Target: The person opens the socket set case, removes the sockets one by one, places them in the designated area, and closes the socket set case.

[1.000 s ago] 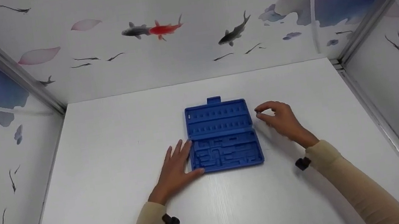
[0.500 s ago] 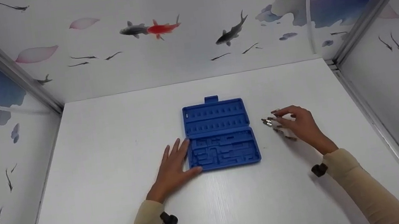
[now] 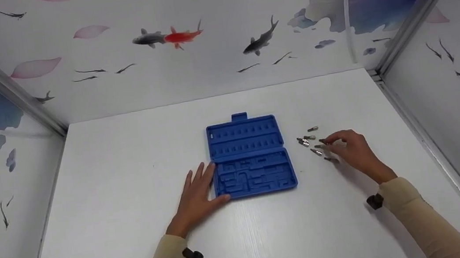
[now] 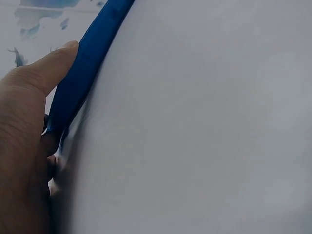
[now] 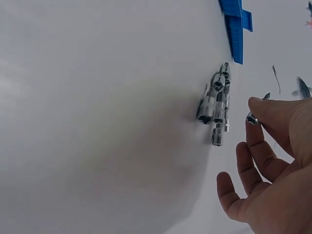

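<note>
A blue plastic case (image 3: 247,154) lies unfolded on the white table, its moulded slots facing up. My left hand (image 3: 195,200) rests against the case's left side, fingers straight and thumb along its front edge. In the left wrist view that thumb touches the blue case wall (image 4: 80,73). To the right of the case, my right hand (image 3: 350,148) pinches a small metal bit socket (image 5: 252,117) between thumb and index finger; its other fingers are loosely bent. Several more bit sockets (image 3: 316,151) lie loose between this hand and the case, partly overlapping.
The white table (image 3: 127,160) extends around the case on all sides. Patterned walls (image 3: 213,69) close off its back and both sides. Each sleeve has a small black camera (image 3: 193,257) at the wrist.
My right hand has moved right and towards me, away from the case. Several loose bit sockets now show beside it; none showed a second ago. The left hand stays at the case.
</note>
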The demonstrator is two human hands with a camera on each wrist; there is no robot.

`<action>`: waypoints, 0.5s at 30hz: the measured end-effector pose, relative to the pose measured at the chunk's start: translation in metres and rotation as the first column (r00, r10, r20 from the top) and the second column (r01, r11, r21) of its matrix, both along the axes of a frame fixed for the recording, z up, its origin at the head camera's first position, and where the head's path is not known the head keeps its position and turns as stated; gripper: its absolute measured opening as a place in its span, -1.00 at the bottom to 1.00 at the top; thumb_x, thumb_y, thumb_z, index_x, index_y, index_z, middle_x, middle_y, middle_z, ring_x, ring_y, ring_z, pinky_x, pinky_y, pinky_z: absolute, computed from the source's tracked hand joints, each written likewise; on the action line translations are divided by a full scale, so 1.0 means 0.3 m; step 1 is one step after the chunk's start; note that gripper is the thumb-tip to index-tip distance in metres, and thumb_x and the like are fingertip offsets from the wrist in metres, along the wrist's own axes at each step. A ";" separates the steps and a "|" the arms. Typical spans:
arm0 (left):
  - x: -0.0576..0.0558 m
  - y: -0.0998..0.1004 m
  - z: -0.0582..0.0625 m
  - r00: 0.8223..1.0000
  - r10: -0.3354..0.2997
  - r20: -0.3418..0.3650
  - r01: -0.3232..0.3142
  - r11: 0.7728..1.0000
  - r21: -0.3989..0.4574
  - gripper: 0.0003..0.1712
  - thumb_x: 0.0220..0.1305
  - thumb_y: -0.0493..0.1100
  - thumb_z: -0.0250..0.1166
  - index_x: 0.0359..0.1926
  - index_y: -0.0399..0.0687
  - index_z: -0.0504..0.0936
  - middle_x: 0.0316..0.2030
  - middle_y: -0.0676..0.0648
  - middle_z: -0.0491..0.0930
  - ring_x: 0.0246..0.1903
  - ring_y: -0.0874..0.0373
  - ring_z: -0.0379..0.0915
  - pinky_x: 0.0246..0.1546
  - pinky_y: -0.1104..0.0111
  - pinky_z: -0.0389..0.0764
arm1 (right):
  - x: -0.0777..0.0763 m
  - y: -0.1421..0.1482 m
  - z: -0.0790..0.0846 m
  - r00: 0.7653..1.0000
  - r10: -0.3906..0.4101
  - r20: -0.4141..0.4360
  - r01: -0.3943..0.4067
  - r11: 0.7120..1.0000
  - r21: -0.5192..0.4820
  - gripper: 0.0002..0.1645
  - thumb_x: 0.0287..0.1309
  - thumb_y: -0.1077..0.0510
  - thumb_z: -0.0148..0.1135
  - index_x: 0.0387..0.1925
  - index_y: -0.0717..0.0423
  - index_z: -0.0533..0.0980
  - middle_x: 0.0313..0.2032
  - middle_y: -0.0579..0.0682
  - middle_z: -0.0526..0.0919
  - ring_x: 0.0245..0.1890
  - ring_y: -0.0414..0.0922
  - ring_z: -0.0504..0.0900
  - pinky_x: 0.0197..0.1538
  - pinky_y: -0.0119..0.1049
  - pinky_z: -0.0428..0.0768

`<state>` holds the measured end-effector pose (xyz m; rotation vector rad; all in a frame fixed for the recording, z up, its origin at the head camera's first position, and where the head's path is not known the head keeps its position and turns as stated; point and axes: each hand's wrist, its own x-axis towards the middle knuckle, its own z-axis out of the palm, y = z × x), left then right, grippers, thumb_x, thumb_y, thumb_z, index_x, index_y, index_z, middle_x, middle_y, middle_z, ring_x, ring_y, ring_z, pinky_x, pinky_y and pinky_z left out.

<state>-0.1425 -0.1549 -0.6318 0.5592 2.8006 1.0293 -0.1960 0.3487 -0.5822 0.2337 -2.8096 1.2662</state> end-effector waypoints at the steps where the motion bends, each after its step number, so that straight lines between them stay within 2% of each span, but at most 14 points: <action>1: 0.000 -0.002 -0.002 1.000 -0.001 -0.003 0.001 1.000 0.003 0.29 0.35 0.57 0.32 0.82 0.09 -0.01 0.77 -0.06 -0.01 0.77 0.02 -0.26 0.75 0.02 -0.38 | 0.001 0.008 -0.006 1.000 0.000 0.005 0.000 1.000 0.000 -0.80 0.42 0.28 0.46 0.03 0.22 0.77 0.02 0.21 0.79 0.19 0.15 0.59 0.31 0.11 0.47; 10: -0.001 0.002 0.000 1.000 -0.013 -0.015 0.013 1.000 0.003 0.27 0.37 0.53 0.34 0.82 0.08 -0.01 0.77 -0.06 0.00 0.77 0.01 -0.25 0.75 0.00 -0.37 | 0.013 0.084 -0.037 1.000 0.015 0.023 -0.016 0.998 0.059 -0.83 0.37 0.31 0.50 -0.04 0.19 0.77 -0.04 0.16 0.75 0.01 -0.02 0.59 0.00 -0.43 0.50; 15: -0.003 -0.001 -0.002 1.000 -0.009 -0.019 0.009 1.000 -0.016 0.27 0.38 0.54 0.32 0.82 0.08 -0.02 0.77 -0.05 -0.01 0.77 0.02 -0.26 0.75 0.02 -0.37 | 0.007 0.090 -0.039 0.997 0.078 -0.011 -0.077 0.994 0.076 -0.84 0.34 0.34 0.53 -0.07 0.19 0.80 -0.05 0.14 0.77 0.05 0.02 0.60 0.06 -0.45 0.48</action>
